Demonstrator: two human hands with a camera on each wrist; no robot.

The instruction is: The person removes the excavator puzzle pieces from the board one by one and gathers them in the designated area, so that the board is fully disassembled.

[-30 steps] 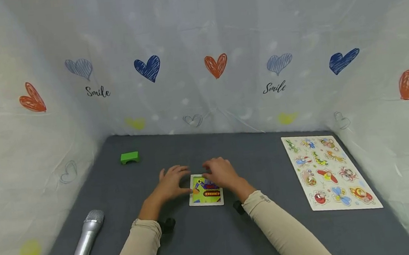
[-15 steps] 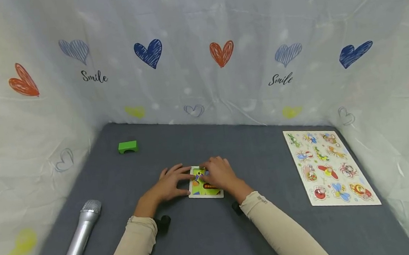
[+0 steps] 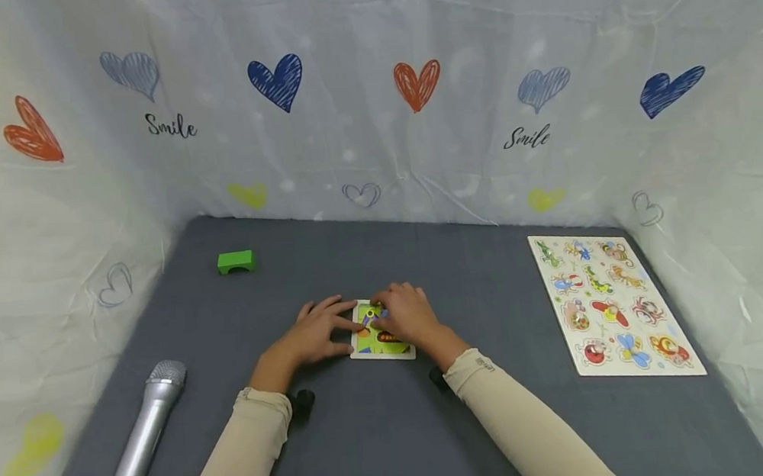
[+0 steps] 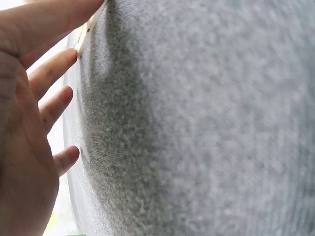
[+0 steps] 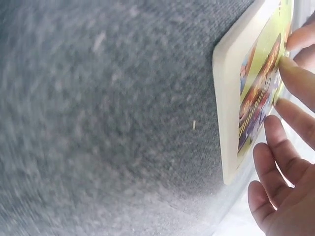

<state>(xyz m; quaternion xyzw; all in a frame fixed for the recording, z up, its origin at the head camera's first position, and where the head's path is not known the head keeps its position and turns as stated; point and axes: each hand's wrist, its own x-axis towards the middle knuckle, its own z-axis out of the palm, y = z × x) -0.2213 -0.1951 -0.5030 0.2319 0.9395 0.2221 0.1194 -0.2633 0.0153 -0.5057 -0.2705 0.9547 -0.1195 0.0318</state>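
Note:
A small square picture puzzle with a pale frame and a colourful digger-like vehicle picture lies flat on the grey table. My left hand is spread at its left side, thumb at the near corner and fingertips along the edge and over the picture. From the right, my right hand reaches over the puzzle and covers its far right part. In the right wrist view, the thumb and index finger of that hand touch the picture while its other fingers bend loosely beside the frame. The left wrist view shows little of the puzzle.
A green arch block stands at the back left of the table. A silver microphone lies at the front left. On the right is a large board with insect pictures. A white curtain with hearts surrounds the table.
My left fingers have moved inward onto the puzzle's left edge and picture. My right hand has shifted slightly left and stays over the puzzle. The head view has tilted down slightly.

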